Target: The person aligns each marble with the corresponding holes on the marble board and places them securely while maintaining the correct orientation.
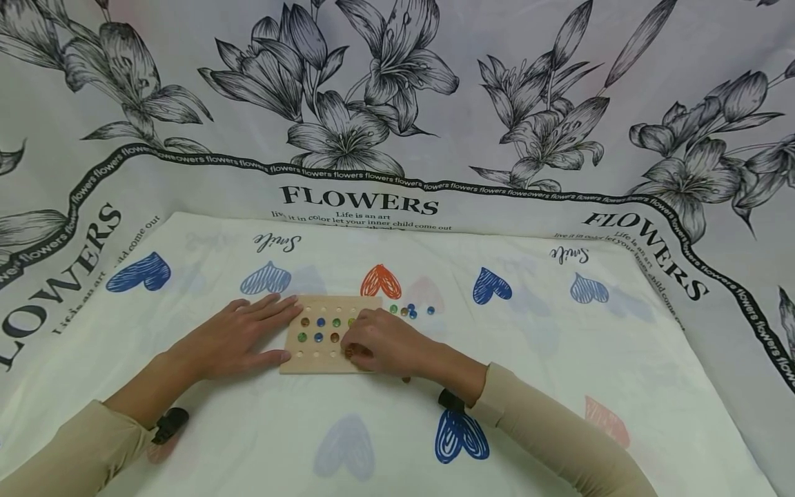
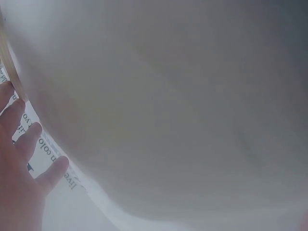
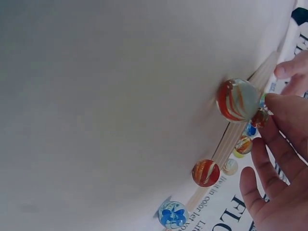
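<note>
My right hand (image 1: 386, 343) pinches a marble over the lower right holes of the wooden board (image 1: 330, 335), directly beneath its fingertips, while my left hand (image 1: 239, 336) lies flat, fingers straight, against the board's left edge.

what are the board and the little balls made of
The board looks like pale unfinished wood: matte tan surface with drilled round holes. The marbles seem to be glass: glossy, see-through, with coloured swirls inside and bright highlights.
</note>
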{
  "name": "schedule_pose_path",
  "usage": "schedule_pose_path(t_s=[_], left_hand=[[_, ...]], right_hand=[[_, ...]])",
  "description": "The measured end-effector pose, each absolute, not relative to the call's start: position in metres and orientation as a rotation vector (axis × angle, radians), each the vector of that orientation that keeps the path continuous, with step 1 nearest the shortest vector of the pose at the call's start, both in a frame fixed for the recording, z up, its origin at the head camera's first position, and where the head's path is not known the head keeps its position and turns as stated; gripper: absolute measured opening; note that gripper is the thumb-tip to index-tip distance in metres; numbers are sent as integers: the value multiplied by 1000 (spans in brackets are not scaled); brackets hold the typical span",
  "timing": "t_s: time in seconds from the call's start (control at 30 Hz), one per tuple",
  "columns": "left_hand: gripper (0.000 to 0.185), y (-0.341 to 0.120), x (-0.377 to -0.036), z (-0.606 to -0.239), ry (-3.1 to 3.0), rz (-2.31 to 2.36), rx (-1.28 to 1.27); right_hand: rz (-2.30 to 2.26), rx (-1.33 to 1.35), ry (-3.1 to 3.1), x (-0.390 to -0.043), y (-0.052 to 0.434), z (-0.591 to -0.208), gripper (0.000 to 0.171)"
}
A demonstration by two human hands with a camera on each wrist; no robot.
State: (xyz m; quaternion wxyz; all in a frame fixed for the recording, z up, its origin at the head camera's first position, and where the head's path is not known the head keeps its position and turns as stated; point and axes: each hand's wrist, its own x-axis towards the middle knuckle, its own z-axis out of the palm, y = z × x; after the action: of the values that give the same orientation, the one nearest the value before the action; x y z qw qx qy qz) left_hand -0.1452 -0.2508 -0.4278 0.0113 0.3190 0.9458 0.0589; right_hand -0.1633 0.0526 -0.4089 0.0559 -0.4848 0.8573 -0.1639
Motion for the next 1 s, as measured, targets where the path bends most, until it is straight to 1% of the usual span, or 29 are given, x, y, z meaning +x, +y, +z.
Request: schedule_pose_path(t_s=[0.23, 0.4, 0.5, 0.73, 1.0], left_hand=[[77, -252, -144, -427, 2945, 198, 976], [77, -251, -144, -428, 2942, 201, 978], [77, -251, -145, -428, 2937, 200, 973], [78, -249, -146, -428, 2933, 187, 963], [78, -249, -146, -427, 2938, 189, 982]], right_hand=[[-513, -1473, 2598, -163, 54, -410, 15], [-548, -1359, 2619, -164, 62, -402, 19], [-538, -1281, 2638, -165, 71, -398, 22], [-570, -1189, 2674, -168, 102, -401, 28], [-593, -1114, 2692, -168, 124, -409, 24]])
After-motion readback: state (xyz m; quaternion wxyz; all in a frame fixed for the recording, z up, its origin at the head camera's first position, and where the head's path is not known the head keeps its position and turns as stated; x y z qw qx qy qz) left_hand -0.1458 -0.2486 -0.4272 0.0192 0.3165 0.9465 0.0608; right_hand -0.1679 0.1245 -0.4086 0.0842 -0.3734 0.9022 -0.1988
